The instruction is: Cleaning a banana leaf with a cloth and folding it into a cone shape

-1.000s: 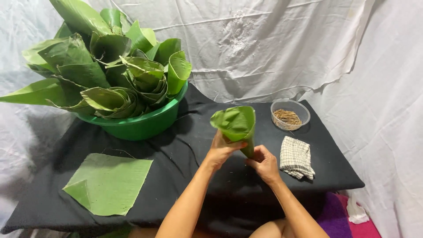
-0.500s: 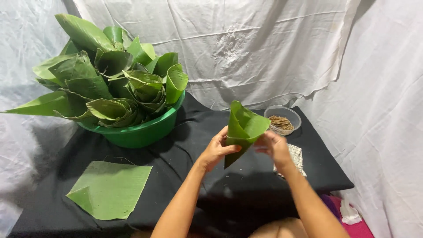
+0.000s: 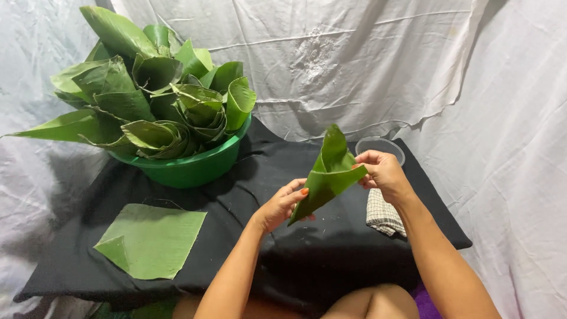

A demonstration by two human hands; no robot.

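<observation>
Left hand (image 3: pixel 282 205): fingers closed on the pointed lower end of a leaf cone (image 3: pixel 328 175).
Right hand (image 3: pixel 383 174): fingers pinched on the cone's upper edge.
Leaf cone: held tilted in the air above the black table (image 3: pixel 248 177), between both hands.
Green basin (image 3: pixel 195 167): on the table's far left, heaped with rolled leaves (image 3: pixel 153 100).
Flat leaf (image 3: pixel 150 239): lies near the table's left front.
Clear bowl (image 3: pixel 381 145): behind the right hand.
Checked cloth (image 3: pixel 383 215): under the right wrist.

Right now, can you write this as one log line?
left hand: holds leaf cone tip | right hand: pinches cone rim | flat leaf: on table
</observation>
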